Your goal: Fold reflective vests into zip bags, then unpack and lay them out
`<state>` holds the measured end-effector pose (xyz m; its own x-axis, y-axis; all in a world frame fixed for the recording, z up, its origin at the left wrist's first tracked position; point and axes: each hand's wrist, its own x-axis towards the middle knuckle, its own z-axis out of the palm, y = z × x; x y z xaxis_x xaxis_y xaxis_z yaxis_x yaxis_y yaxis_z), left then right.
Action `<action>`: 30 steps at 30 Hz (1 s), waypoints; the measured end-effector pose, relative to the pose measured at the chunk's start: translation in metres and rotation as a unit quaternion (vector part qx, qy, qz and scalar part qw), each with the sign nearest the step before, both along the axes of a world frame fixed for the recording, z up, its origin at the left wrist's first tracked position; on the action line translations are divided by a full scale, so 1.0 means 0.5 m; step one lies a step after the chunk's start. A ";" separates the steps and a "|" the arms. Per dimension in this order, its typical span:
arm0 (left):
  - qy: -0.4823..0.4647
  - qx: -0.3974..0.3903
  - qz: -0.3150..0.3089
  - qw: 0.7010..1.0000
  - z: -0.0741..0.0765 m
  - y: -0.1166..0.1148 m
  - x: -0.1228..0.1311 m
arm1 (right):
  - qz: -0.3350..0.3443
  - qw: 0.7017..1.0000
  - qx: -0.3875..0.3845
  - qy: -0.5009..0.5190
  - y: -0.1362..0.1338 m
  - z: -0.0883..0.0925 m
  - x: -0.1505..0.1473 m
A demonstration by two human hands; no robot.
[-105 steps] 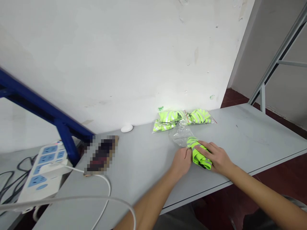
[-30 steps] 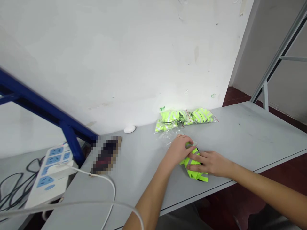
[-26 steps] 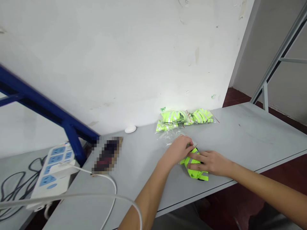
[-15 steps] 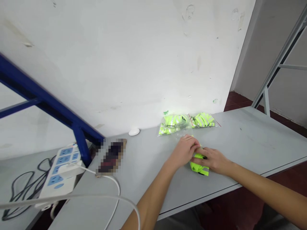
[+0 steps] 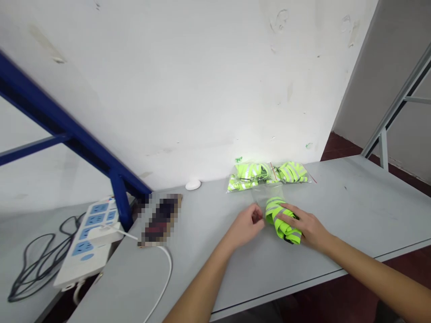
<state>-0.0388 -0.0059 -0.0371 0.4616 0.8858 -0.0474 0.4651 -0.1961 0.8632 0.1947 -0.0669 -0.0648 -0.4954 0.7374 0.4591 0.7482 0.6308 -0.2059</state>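
Currently right hand (image 5: 312, 229) grips neon reflective bundle (image 5: 282, 230) on desk (image 5: 343, 220), fingers (image 5: 293, 210) over it. Left hand (image 5: 245, 225) curls beside it; can't tell if it pinches the clear bag (image 5: 267, 193)

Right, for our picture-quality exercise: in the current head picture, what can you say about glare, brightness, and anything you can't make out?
Head view: glints on the plastic bags; white wall brightest just above them, grey wall at far right dimmer; a pixelated patch on the table hides its contents; the striped cloth bundle reads clearly.
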 end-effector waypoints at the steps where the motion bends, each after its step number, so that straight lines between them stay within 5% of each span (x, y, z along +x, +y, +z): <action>1: 0.027 0.009 -0.017 0.999 0.002 -0.004 0.000 | 0.003 1.000 0.010 0.009 -0.001 0.001 0.000; 7: 0.111 0.069 0.012 0.991 0.014 -0.029 0.034 | -0.033 0.997 0.043 0.062 -0.009 0.008 0.005; 19: 0.074 0.116 0.006 0.990 -0.004 -0.052 0.060 | -0.067 0.993 0.089 -0.035 -0.020 0.007 0.007; 30: 0.281 0.188 0.034 0.940 0.003 -0.052 0.074 | -0.129 0.985 0.067 -0.089 -0.008 0.009 -0.003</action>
